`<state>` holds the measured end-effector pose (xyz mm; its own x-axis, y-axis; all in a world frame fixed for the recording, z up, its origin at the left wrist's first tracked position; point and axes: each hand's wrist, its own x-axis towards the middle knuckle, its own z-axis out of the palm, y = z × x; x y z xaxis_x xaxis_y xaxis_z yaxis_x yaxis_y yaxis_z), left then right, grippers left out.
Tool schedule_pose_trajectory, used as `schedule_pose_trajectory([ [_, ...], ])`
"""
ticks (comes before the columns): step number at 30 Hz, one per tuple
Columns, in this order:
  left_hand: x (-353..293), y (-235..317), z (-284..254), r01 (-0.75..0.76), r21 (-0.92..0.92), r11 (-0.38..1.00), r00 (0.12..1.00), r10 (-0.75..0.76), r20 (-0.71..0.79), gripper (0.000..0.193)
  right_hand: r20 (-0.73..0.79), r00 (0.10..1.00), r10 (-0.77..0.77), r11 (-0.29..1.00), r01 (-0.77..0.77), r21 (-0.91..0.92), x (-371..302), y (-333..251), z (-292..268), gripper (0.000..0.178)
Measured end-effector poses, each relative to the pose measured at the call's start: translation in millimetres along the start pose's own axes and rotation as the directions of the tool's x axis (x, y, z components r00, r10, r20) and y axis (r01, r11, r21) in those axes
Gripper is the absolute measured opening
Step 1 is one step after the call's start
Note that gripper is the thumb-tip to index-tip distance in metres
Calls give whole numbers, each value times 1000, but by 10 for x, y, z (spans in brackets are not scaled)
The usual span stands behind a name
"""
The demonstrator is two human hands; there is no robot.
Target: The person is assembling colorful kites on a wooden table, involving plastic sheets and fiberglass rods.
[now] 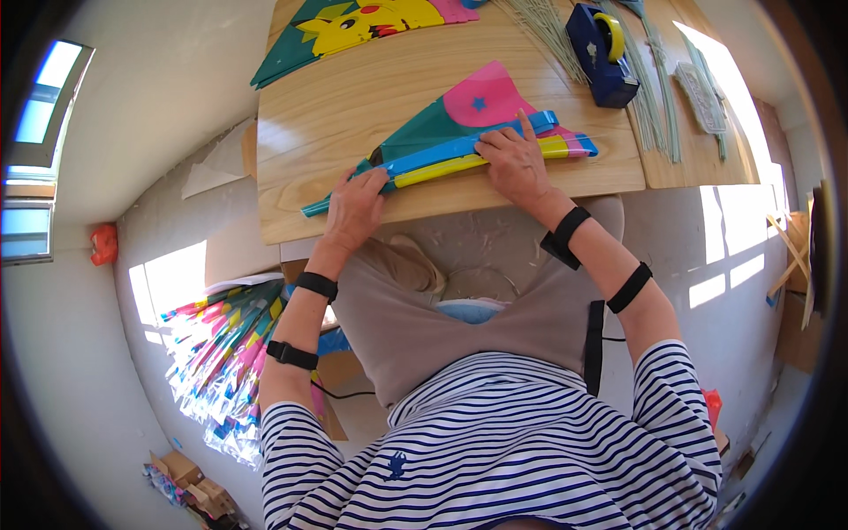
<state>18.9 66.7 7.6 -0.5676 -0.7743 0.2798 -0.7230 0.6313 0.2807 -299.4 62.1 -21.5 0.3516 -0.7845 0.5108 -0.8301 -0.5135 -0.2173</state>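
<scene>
A folded kite (415, 132) of thin plastic sheet lies slantwise near the table's front edge, green and pink with a blue star, with blue and yellow strips along its near side. My left hand (353, 210) grips its narrow left end, fingertips curled over the edge. Toward the wider right end, my right hand (514, 163) is closed on the blue strip, its index finger pointing up along the sheet. The kite's underside and what lies beneath my fingers are hidden.
More kite sheets with a yellow cartoon figure (358, 31) are stacked at the far left. A blue tape dispenser (605, 66) stands among thin pale sticks (543, 35) at the far right, near a clear plastic box (698, 97). Wrapped kites (225, 353) are heaped low on the left.
</scene>
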Motion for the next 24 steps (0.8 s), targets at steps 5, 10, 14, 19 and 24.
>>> schedule_pose_trajectory([
  [5, 95, -127, 40, 54, -112, 992, 997, -60, -51, 18, 22, 999, 36, 999, -36, 25, 11, 12, -27, 16],
  [10, 246, -223, 4, 117, -117, 986, 993, -114, 34, 14, 179, 974, 136, 977, -162, 136, 102, 150, -69, 11],
  [14, 310, -283, 16, 145, -212, 967, 989, -133, 70, 14, 334, 927, 171, 968, -220, 116, 288, 274, -106, 15],
  [19, 395, -372, 42, 198, -262, 945, 977, -167, 135, 15, 386, 893, 231, 957, -279, 74, 422, 318, -71, 20],
  [24, 457, -471, 45, 227, -239, 944, 962, -178, 209, 15, 408, 857, 314, 944, -328, -37, 497, 225, -50, 25],
])
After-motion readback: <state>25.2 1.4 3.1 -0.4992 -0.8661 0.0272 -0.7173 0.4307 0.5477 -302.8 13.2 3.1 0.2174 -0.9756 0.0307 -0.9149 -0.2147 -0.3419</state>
